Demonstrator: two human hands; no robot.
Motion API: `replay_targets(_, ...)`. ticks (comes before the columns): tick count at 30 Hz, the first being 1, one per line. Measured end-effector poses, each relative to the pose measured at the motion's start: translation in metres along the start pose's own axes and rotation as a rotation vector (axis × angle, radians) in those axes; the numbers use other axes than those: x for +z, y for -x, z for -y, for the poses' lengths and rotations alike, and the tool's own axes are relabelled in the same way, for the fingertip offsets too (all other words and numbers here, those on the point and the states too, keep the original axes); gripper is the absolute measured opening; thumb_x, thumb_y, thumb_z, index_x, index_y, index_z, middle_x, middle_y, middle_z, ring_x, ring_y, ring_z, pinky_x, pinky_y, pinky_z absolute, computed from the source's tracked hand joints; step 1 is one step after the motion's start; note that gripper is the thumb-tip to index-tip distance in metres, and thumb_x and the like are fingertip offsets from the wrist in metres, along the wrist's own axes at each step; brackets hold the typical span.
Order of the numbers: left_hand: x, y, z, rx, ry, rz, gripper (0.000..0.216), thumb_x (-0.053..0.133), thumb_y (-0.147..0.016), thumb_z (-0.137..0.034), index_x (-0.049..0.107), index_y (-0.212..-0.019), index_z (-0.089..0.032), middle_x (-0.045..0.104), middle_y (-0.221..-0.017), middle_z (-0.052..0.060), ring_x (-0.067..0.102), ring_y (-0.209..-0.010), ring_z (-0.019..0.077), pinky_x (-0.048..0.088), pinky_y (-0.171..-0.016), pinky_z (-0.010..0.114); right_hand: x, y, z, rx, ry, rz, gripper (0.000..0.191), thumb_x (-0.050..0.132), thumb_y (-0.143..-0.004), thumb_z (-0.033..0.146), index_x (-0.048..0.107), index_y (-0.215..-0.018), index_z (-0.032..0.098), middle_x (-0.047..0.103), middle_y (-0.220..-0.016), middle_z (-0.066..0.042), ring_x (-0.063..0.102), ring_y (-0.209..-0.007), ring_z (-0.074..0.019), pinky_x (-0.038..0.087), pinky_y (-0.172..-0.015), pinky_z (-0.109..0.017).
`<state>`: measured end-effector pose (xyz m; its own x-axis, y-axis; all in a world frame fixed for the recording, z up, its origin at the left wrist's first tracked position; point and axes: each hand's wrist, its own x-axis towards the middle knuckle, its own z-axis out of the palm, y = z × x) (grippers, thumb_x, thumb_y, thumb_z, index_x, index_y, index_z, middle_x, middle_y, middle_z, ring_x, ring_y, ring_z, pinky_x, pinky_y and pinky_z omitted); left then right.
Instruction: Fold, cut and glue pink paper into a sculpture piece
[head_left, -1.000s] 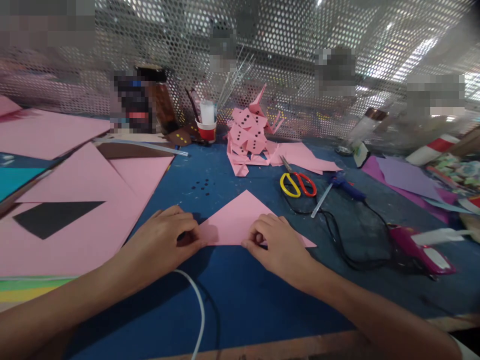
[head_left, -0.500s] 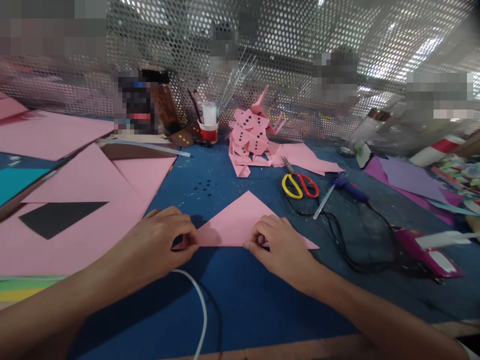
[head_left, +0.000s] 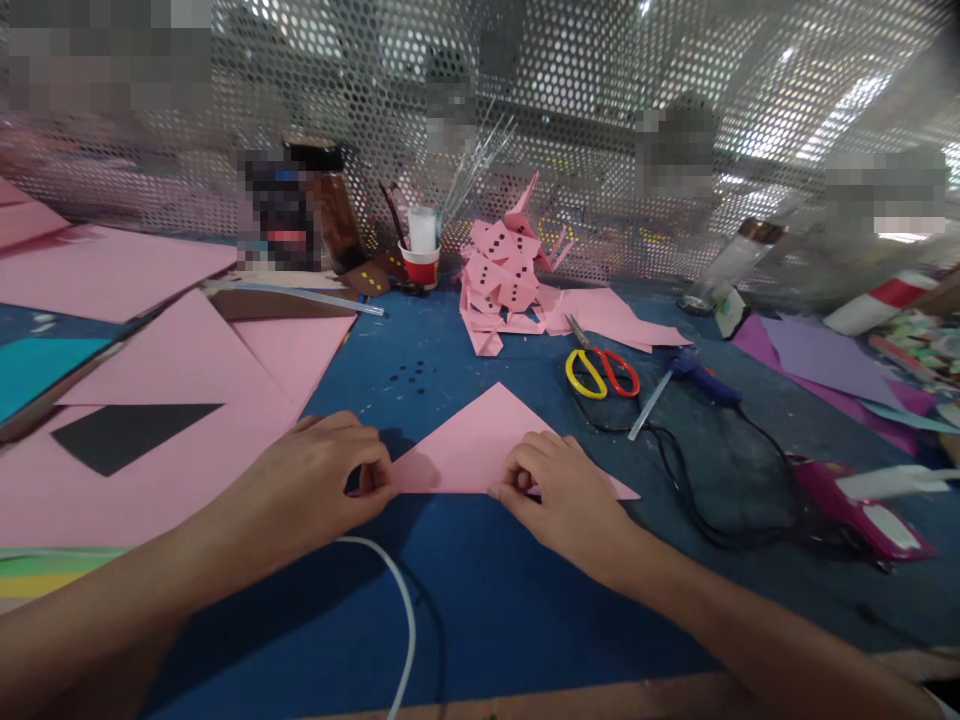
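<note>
A pink paper triangle (head_left: 457, 450) lies on the blue tabletop (head_left: 495, 590), its peak pointing away from me and its long straight edge towards me. My left hand (head_left: 337, 470) pinches the left end of that edge between thumb and fingers. Near the middle of the same edge, my right hand (head_left: 551, 480) has its thumb and curled fingers closed on the paper. The right corner of the triangle sticks out past my right wrist. Behind it stands a folded pink paper model (head_left: 499, 265) with black dots.
Scissors (head_left: 600, 372) and a blue glue gun (head_left: 701, 378) with its black cord lie to the right. Pink sheets (head_left: 172, 360) with a black paper piece (head_left: 131, 435) cover the left. A cup (head_left: 420, 265) stands at the back. A white cable (head_left: 405, 600) curves in front.
Both hands keep their hold on the pink triangle in the same place. The whole view has shifted very slightly.
</note>
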<state>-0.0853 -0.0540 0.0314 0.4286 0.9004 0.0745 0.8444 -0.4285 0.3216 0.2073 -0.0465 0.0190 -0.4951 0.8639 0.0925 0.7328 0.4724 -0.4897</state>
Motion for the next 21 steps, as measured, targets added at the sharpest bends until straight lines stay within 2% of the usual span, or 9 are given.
replay_targets(6,-0.0037,0.0013,0.0039,0.025,-0.023,0.020,0.010,0.064,-0.084,-0.027,0.068,-0.075,-0.027,0.069,-0.076,-0.001,0.062,-0.080,0.0217,0.042,-0.079,0.037,0.0005,-0.0006,0.0000,0.007,0.012,0.005,0.016,0.076,-0.092,0.025,0.065,-0.081,0.021,0.068,-0.087,0.003,0.060,-0.086,-0.0174,0.033,-0.079,-0.035)
replay_targets(21,-0.0056,-0.0003,0.0100,0.056,-0.009,0.012,0.014,0.065,-0.084,-0.030,0.067,-0.070,-0.027,0.067,-0.071,-0.001,0.061,-0.074,0.0212,0.042,-0.072,0.035,0.0002,-0.0008,0.0001,0.006,0.020,0.000,0.016,0.076,-0.091,0.024,0.064,-0.081,0.021,0.068,-0.087,0.002,0.060,-0.086,-0.0180,0.033,-0.079,-0.035)
